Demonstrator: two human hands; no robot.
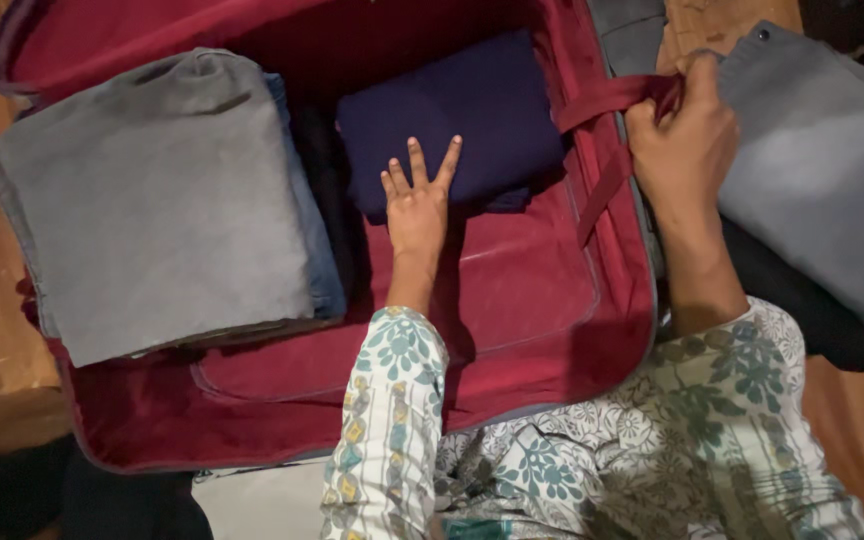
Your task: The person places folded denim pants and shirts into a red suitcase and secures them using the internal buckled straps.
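Inside red suitcase (pixel 512 300): navy folded garment (pixel 472 110), L hand (pixel 418 200) flat, open; R hand (pixel 682 140) gripping red strap (pixel 602 100).

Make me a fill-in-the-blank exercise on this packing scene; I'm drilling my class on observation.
1. The left hand lies flat on a folded garment of ____ colour.
2. The right hand has its grip on the suitcase's red ____.
3. The stack topped by a folded grey garment lies inside the open ____, on its red lining.
4. Both sleeves bear a ____ print.

Missing words: navy blue; strap; suitcase; floral
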